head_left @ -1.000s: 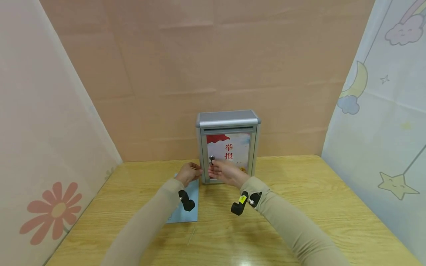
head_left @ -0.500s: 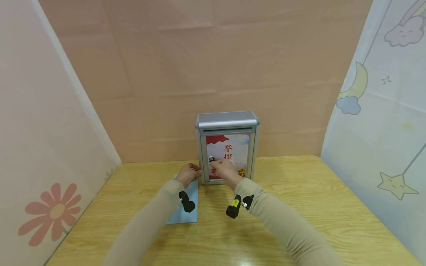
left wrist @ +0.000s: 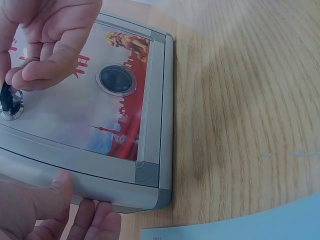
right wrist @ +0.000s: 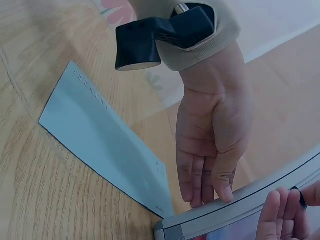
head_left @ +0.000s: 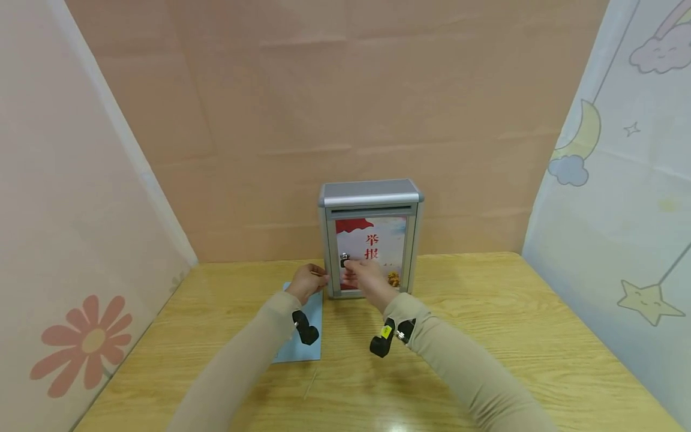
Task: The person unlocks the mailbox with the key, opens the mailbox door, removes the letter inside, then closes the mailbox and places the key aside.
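A silver metal suggestion box (head_left: 372,191), with a top slot and a red-and-white printed front panel, stands upright at the back of the table. My right hand (head_left: 369,281) pinches the black-headed key (left wrist: 6,98) at the lock (left wrist: 12,111) on the panel's left side; its remaining fingers are loosely bent before the panel. Against the box's left side rests my left hand (head_left: 306,282), thumb near the front edge. In the right wrist view the left hand's fingers (right wrist: 197,180) look nearly straight. The key's blade is hidden.
A light blue sheet or booklet (right wrist: 100,130) lies on the wooden table (head_left: 464,336), left of the box and partly under my left arm. Behind the box hangs a peach backdrop (head_left: 270,120). Printed cloth walls (head_left: 610,210) bound both sides. Black cameras sit at both wrists.
My right hand has shifted left and its fingers have gathered around the key head, which now looks turned. My left hand stays at the box's side. The box has not visibly moved.
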`<state>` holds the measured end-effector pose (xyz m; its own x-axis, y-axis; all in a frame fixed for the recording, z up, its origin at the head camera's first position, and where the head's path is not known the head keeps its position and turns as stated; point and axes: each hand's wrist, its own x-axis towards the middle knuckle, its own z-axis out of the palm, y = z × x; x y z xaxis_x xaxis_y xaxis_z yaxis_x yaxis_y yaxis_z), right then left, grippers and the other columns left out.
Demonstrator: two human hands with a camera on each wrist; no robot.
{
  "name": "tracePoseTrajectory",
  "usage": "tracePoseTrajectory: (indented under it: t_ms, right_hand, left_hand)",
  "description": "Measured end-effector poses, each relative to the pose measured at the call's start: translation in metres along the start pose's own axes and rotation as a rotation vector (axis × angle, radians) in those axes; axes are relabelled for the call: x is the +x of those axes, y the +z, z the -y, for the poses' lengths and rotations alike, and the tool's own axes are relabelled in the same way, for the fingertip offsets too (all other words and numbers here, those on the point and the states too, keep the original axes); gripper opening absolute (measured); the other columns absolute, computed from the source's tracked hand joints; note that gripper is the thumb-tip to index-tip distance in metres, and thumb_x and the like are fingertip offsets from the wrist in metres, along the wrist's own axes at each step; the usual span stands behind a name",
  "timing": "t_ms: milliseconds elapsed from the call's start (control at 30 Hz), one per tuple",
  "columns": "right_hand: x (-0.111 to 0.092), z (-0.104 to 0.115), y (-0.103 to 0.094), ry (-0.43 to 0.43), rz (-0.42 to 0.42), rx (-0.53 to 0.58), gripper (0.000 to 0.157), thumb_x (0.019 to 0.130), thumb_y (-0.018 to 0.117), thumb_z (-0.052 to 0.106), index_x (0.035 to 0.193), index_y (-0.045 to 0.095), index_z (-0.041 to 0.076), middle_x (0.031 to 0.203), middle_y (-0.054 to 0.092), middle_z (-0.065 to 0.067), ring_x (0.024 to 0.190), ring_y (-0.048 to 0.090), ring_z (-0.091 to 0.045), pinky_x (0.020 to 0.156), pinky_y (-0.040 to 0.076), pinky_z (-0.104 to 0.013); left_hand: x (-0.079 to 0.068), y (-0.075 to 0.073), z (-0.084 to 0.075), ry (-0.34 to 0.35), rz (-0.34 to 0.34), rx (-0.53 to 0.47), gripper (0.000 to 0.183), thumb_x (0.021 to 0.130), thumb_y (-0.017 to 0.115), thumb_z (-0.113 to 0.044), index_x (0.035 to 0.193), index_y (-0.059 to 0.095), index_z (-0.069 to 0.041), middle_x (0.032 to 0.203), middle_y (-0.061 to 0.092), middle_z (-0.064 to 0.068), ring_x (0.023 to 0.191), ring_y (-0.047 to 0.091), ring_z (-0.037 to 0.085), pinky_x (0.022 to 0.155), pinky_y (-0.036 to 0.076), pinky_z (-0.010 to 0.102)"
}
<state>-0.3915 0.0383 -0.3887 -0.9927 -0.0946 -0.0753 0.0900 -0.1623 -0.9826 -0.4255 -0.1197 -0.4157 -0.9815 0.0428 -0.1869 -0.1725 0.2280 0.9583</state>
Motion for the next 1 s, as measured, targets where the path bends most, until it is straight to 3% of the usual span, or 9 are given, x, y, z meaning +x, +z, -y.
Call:
tracePoseTrajectory:
  t_ms: [67,200,300,433,767,867,1000]
  right_hand:
    - [0.0,0.0,0.001,-0.018,-0.001,-0.021,0.021,0.1,0.047,0.008,0.099,0.055,-0.011,0.082,0.058,-0.008,0.073,0.058,-0.012,0.071,0.054,-0.024]
    - [0.0,-0.001,0.001,0.001,0.01,0.069,0.018,0.1,0.047,0.007,0.096,0.055,-0.008,0.082,0.058,-0.008,0.073,0.058,-0.012,0.07,0.053,-0.023]
    - [0.001,-0.002,0.0,0.024,0.01,0.129,0.015,0.1,0.048,0.007,0.096,0.057,-0.004,0.084,0.058,-0.007,0.076,0.059,-0.014,0.071,0.053,-0.023]
    - [0.001,-0.004,-0.001,0.024,0.009,0.113,0.014,0.099,0.048,0.007,0.098,0.057,-0.004,0.085,0.059,-0.007,0.077,0.059,-0.014,0.072,0.053,-0.024]
    - [-0.007,-0.005,-0.007,0.037,0.031,-0.1,0.023,0.099,0.05,0.01,0.103,0.058,-0.012,0.081,0.06,-0.007,0.072,0.059,-0.012,0.075,0.055,-0.029]
    - [-0.015,-0.006,-0.021,0.064,0.123,-0.237,0.027,0.099,0.052,0.01,0.108,0.058,-0.015,0.081,0.063,-0.006,0.072,0.062,-0.012,0.08,0.057,-0.035]
    - [-0.021,-0.01,-0.052,0.081,0.286,-0.556,0.026,0.096,0.056,0.01,0.099,0.064,-0.015,0.079,0.067,-0.012,0.071,0.066,-0.017,0.079,0.058,-0.041]
  left_hand:
    - [0.0,0.0,-0.001,0.0,-0.002,0.002,0.02,0.093,0.063,-0.003,0.109,0.054,0.005,0.092,0.055,0.008,0.08,0.055,0.015,0.087,0.052,0.037]
    - [0.0,-0.001,-0.002,0.014,-0.01,0.014,0.019,0.093,0.063,-0.002,0.108,0.054,0.005,0.09,0.055,0.008,0.079,0.055,0.015,0.087,0.052,0.038]
    - [-0.001,-0.002,-0.002,0.021,-0.015,0.021,0.019,0.092,0.063,-0.002,0.107,0.054,0.005,0.088,0.056,0.007,0.077,0.054,0.014,0.082,0.052,0.034]
    - [-0.001,-0.001,-0.002,0.012,-0.016,0.02,0.021,0.092,0.064,-0.001,0.108,0.054,0.006,0.088,0.055,0.007,0.077,0.054,0.014,0.076,0.051,0.028]
    - [-0.003,0.0,-0.001,-0.011,-0.016,0.028,0.022,0.092,0.065,-0.004,0.109,0.055,0.004,0.093,0.059,0.009,0.083,0.057,0.016,0.082,0.052,0.032]
    - [-0.002,0.0,-0.002,-0.008,-0.01,0.031,0.02,0.091,0.065,-0.004,0.108,0.055,0.004,0.093,0.059,0.009,0.082,0.057,0.016,0.086,0.052,0.036]
    - [-0.001,-0.001,-0.004,-0.016,-0.007,0.053,0.022,0.091,0.066,-0.004,0.109,0.055,0.004,0.098,0.059,0.012,0.083,0.056,0.018,0.088,0.052,0.035]
